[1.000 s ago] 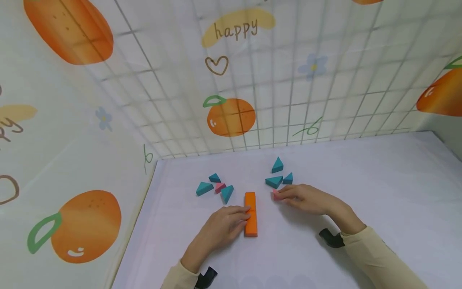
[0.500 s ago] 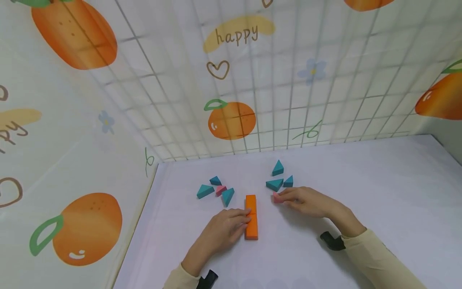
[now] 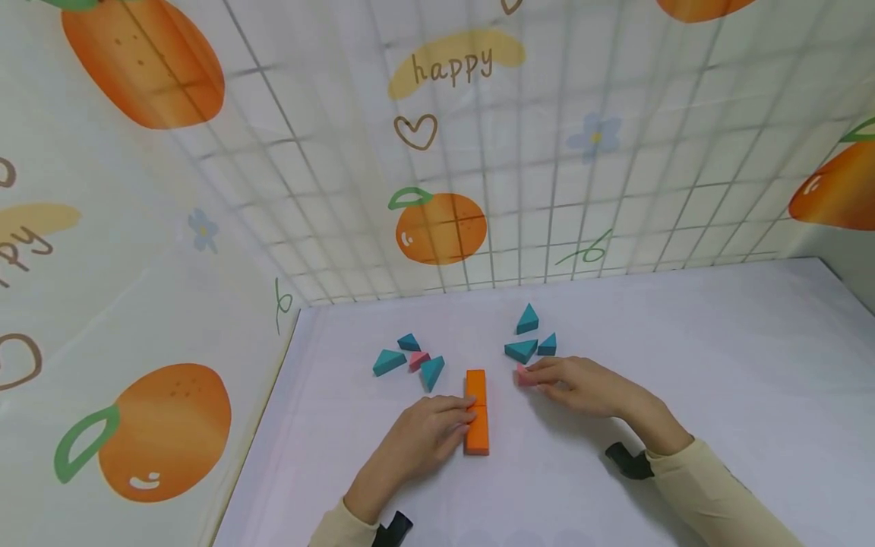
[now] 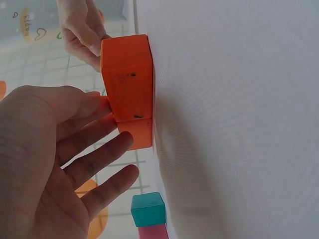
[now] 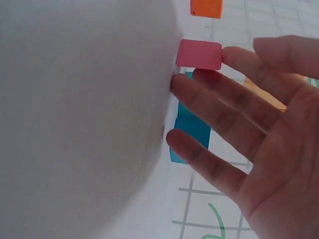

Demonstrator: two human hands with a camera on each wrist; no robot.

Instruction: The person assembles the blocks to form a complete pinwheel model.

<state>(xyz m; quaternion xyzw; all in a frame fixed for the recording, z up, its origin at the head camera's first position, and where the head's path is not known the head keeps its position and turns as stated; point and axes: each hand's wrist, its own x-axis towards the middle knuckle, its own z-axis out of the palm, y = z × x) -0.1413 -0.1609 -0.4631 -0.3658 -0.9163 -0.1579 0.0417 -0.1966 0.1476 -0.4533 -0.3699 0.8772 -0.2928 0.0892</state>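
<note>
In the head view two orange rectangular blocks lie end to end in a line, a near one [image 3: 477, 437] and a far one [image 3: 476, 384]. My left hand [image 3: 424, 433] is at their left side, its fingertips touching them around the seam; the left wrist view shows its fingers spread and loosely extended. To the right of the blocks is a small pink triangular block [image 3: 522, 375]. Extended fingers of my right hand [image 3: 588, 386] touch it. In the right wrist view the index fingertip meets the edge of the pink face [image 5: 199, 55], and the thumb [image 5: 289, 52] stays apart.
Beyond my right hand lie three teal triangular blocks, one of them nearest the pink block [image 3: 521, 350]. Left of the orange line, several teal triangles [image 3: 389, 362] cluster around another pink block [image 3: 418, 361]. A fruit-print sheet over a wire grid [image 3: 506, 175] stands behind the white table [image 3: 718, 365].
The head view has tilted slightly, so the scene sits a little lower. Both hands and the blocks keep nearly the same places.
</note>
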